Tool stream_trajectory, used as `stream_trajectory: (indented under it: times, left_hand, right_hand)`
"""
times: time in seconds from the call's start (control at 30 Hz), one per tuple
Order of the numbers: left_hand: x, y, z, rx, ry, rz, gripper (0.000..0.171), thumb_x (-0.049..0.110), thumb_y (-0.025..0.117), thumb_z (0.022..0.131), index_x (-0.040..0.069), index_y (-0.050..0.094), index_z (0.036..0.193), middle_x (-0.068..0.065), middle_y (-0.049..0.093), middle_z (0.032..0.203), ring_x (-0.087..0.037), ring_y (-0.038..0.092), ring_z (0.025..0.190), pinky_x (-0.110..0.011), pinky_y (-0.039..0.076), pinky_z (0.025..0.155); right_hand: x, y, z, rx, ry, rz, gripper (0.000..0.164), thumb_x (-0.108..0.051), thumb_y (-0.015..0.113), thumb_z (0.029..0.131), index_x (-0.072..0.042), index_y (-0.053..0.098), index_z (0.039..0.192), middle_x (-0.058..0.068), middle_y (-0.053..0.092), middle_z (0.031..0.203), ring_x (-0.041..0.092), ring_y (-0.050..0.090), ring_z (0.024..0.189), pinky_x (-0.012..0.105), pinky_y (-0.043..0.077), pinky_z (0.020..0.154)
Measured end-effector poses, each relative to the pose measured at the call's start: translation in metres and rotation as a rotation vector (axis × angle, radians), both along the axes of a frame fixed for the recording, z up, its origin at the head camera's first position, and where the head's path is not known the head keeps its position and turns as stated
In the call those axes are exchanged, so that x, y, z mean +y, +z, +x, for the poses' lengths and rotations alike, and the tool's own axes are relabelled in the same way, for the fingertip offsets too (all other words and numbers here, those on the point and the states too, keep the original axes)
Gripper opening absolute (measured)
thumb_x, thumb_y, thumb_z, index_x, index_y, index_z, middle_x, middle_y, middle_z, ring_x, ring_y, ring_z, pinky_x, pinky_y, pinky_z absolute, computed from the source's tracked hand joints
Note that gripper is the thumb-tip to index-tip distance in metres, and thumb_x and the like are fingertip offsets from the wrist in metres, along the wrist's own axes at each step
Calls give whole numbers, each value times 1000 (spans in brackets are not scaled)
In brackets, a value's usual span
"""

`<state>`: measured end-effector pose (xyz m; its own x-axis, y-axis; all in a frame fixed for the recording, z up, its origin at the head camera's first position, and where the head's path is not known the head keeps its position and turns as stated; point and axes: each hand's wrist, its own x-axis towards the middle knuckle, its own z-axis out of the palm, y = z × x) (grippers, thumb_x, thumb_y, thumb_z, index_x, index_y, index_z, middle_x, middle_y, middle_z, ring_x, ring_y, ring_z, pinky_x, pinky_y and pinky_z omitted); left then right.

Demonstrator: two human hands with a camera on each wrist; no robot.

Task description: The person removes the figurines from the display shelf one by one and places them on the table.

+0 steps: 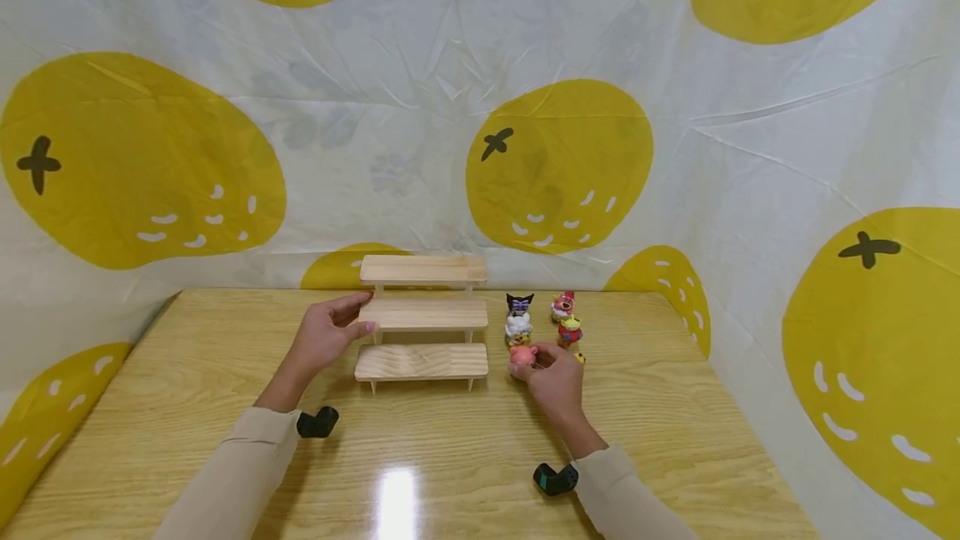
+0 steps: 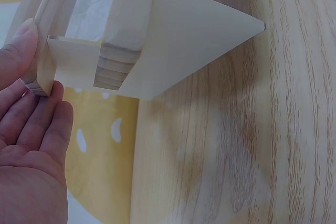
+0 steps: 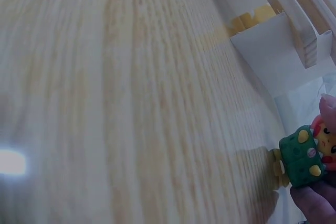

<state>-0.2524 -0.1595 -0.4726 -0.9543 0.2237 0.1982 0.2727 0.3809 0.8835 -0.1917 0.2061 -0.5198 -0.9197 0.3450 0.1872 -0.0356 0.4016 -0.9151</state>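
Note:
A three-tier wooden display stand (image 1: 427, 315) with pale side panels stands on the table. At its left end my left hand (image 1: 322, 338) grips the middle board; in the left wrist view, the thumb (image 2: 20, 51) lies on one face of that board and the fingers on the other. To the right of the stand, my right hand (image 1: 558, 382) holds a small toy figurine (image 1: 522, 355) with a pink head. The right wrist view shows the figurine's green body (image 3: 300, 156) with yellow spots, between thumb and fingers, close to the tabletop.
Behind the right hand are a black-eared figurine (image 1: 519, 304), a white one (image 1: 517, 329), a pink-red one (image 1: 564, 306) and a red-clothed one (image 1: 570, 332). A yellow figurine (image 1: 580, 358) is mostly hidden. A fruit-patterned cloth (image 1: 405, 148) hangs behind the table (image 1: 450, 457).

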Motion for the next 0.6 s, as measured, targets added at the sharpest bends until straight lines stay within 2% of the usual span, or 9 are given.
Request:
stream_trajectory:
  times: [0.2,0.43,0.6]
  left_hand:
    - [-2,1,-1,-6,-7,-11,58,17,73,99,2,53,152,-19,52,157,-39,49,146,-52,47,115]
    - [-7,1,-2,0,-29,-45,64,23,72,101,2,48,155,-21,47,160,-42,46,148,-53,45,117]
    - [-14,3,2,-6,-8,-84,70,33,72,100,5,44,158,-23,44,162,-44,42,150,-56,43,120]
  right_hand:
    - [1,0,-2,-11,47,-1,33,-5,90,78,4,74,105,20,75,102,23,74,93,15,58,74]
    - [2,1,-5,-102,106,17,53,-8,88,82,7,67,128,24,73,120,32,72,111,39,64,93]
    - [1,6,-2,-119,136,50,61,-11,88,84,7,62,135,26,70,129,39,69,121,46,62,102]
